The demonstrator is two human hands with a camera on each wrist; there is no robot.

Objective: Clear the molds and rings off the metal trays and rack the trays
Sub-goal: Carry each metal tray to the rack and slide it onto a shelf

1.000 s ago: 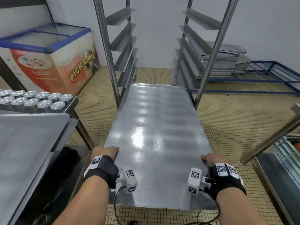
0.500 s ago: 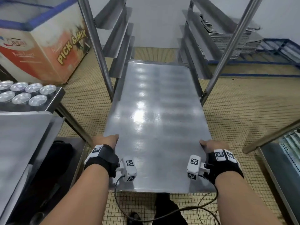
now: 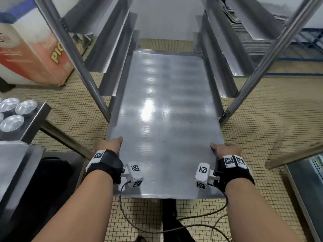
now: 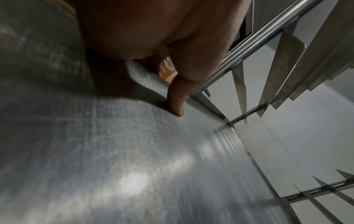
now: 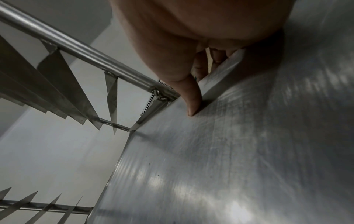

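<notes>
A bare metal tray (image 3: pixel 164 130) lies lengthwise in front of me, its far half between the uprights of the steel rack (image 3: pixel 73 55) on a low pair of runners. My left hand (image 3: pixel 109 144) grips the tray's left rim, thumb (image 4: pixel 177 97) on top and fingers under. My right hand (image 3: pixel 223 150) grips the right rim the same way, thumb (image 5: pixel 192 97) pressed on the surface. Several small round metal molds (image 3: pixel 16 110) sit on the table corner at the left.
A steel table (image 3: pixel 15 165) stands close on my left. A chest freezer (image 3: pixel 29 55) stands behind it. A stack of trays (image 3: pixel 253 35) lies on the floor beyond the rack's right side. A counter edge (image 3: pixel 304 186) is at the right. Cables trail on the tiled floor (image 3: pixel 262 119).
The tray has slid farther into the rack, both hands moving forward with it. My head has come closer and tilted down.
</notes>
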